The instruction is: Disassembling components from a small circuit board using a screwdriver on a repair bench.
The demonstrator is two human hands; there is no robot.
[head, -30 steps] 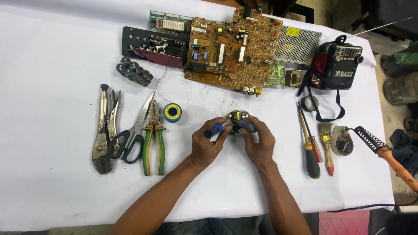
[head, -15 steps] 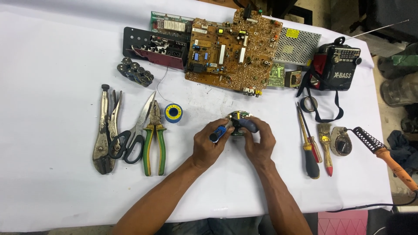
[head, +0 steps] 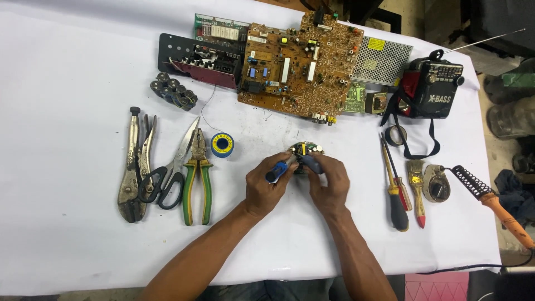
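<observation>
Both hands meet over the middle of the white table (head: 67, 72). My left hand (head: 266, 187) grips a blue-handled tool (head: 277, 171) that points toward a small round circuit board (head: 304, 150). My right hand (head: 329, 181) holds that round board, which carries green and yellow parts, and a dark piece lies under its fingers. The tool's tip is hidden between the hands.
Locking pliers (head: 131, 167), scissors (head: 170, 173), green-handled pliers (head: 198, 173) and a blue solder spool (head: 222, 144) lie at the left. A large brown circuit board (head: 295, 64) sits at the back, a radio (head: 434, 89) back right. Screwdrivers (head: 397, 184), a brush (head: 416, 184) and a soldering iron (head: 496, 203) lie at the right.
My hands have shifted only slightly; the blue-handled tool sits a little closer against the round board. The rest of the table is unchanged.
</observation>
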